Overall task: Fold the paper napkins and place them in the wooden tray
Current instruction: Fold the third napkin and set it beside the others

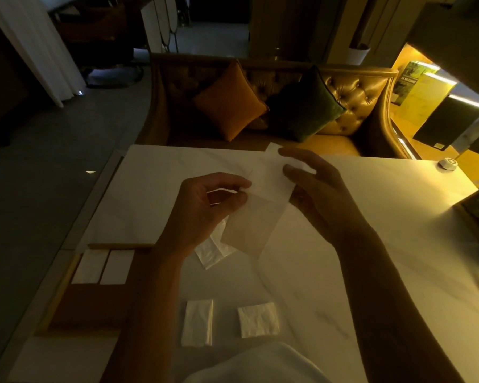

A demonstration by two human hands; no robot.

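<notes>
- Five napkins in all: one held napkin (260,208) is up over the table (371,244), its left edge pinched by the left hand (205,208), its top gripped between thumb and fingers of the right hand (318,189)
- Two tray napkins (90,266) (116,268) lie side by side at the wooden tray's (94,305) far end
- Two loose napkins (198,323) (258,319) lie apart on the table, nearest the person
- One clear wrapper (213,251), partly hidden by the held napkin and left wrist
- Two cushions (230,100) (304,106) beyond

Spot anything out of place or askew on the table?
One thing: a crumpled clear plastic wrapper lies loose on the table, partly hidden behind the napkin being folded. Otherwise tidy: two folded napkins lie straight, side by side, in the tray. No spill or tear visible, though the light is dim.
</notes>
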